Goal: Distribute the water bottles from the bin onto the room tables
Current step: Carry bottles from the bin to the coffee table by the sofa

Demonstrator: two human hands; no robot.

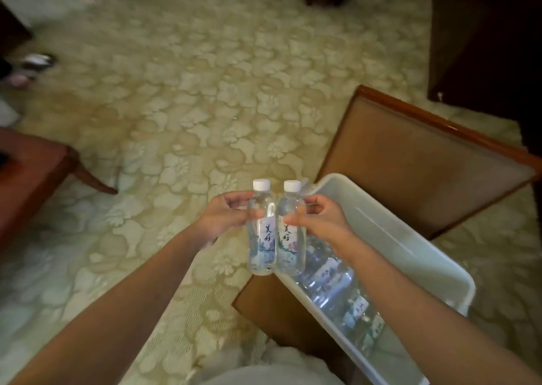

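Note:
Two clear water bottles with white caps and pale printed labels stand upright side by side in the air in front of me. My left hand (pixel 225 217) grips the left bottle (pixel 262 238) near its shoulder. My right hand (pixel 318 220) grips the right bottle (pixel 290 243) the same way. Just to the right and below them sits a translucent white bin (pixel 410 238) resting on a chair seat, with several more bottles (pixel 337 285) lying along its near side.
The bin's chair (pixel 416 161) has a tan padded seat and red-brown wooden frame. A red-brown wooden table (pixel 26 173) stands at the left edge. Patterned cream carpet (pixel 205 91) spreads ahead. Dark furniture (pixel 484 47) fills the far right, and shoes (pixel 35 64) lie at far left.

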